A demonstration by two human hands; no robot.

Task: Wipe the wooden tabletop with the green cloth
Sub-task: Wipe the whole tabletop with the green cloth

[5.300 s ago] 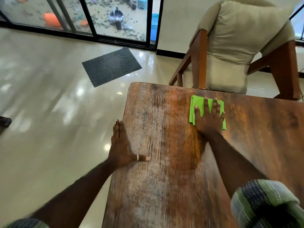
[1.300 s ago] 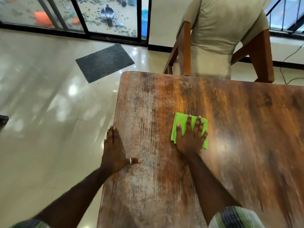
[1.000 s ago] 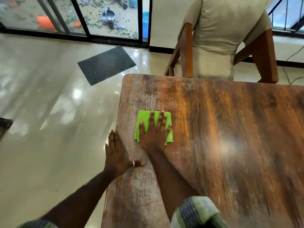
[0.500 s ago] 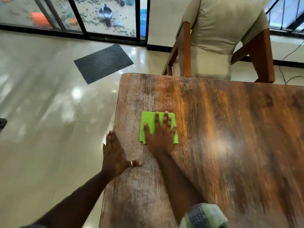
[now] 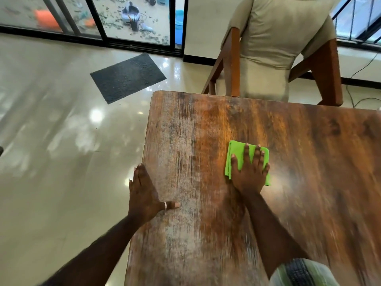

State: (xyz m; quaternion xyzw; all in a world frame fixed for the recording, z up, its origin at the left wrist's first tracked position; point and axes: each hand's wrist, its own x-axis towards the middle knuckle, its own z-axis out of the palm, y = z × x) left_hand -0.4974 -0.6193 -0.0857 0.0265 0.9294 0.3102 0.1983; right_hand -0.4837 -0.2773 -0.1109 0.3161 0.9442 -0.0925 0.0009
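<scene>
A worn brown wooden bench stands on a glossy tiled floor. The right hand, fingers straight, presses the folded green cloth near its middle; the left hand rests flat at the left edge. Wiping seems midway; the greyish left strip looks undone.

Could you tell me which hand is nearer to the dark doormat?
Left. The left hand rests on the tabletop at its left edge, toward the doormat; the right hand presses the green cloth farther right.
</scene>
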